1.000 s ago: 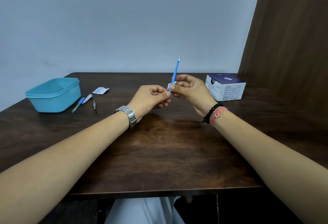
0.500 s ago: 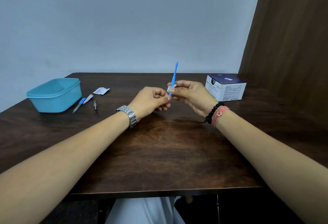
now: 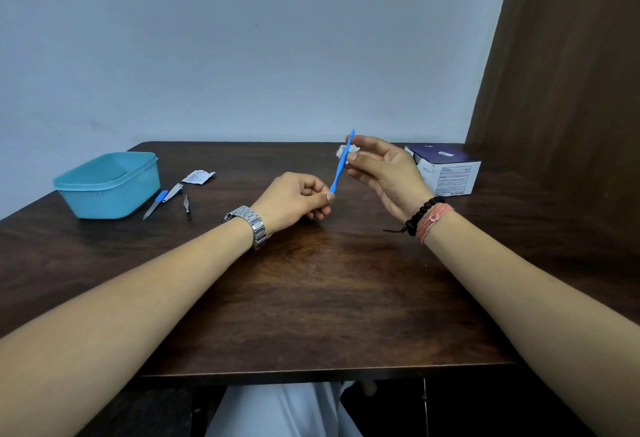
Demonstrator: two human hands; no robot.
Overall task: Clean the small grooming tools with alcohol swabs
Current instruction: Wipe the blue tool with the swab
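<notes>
A thin blue plastic grooming tool (image 3: pixel 341 163) stands tilted above the table's middle. My left hand (image 3: pixel 294 199) pinches its lower end between thumb and fingers. My right hand (image 3: pixel 382 170) pinches a small white alcohol swab (image 3: pixel 343 150) round the tool's upper part, near the tip. Other small tools lie on the table at the left: a blue-handled file (image 3: pixel 154 205), a metal nail clipper (image 3: pixel 173 191) and a small metal tool (image 3: pixel 187 206).
A light blue plastic tub (image 3: pixel 107 187) stands at the left of the dark wooden table (image 3: pixel 311 298). A torn swab wrapper (image 3: pixel 198 177) lies behind the tools. A white and purple swab box (image 3: pixel 446 170) sits at the right, beside a brown wall panel.
My right hand has slid the swab up along the blue tool toward its tip. My left hand has stayed low, holding the tool's bottom end; the hands are now farther apart.
</notes>
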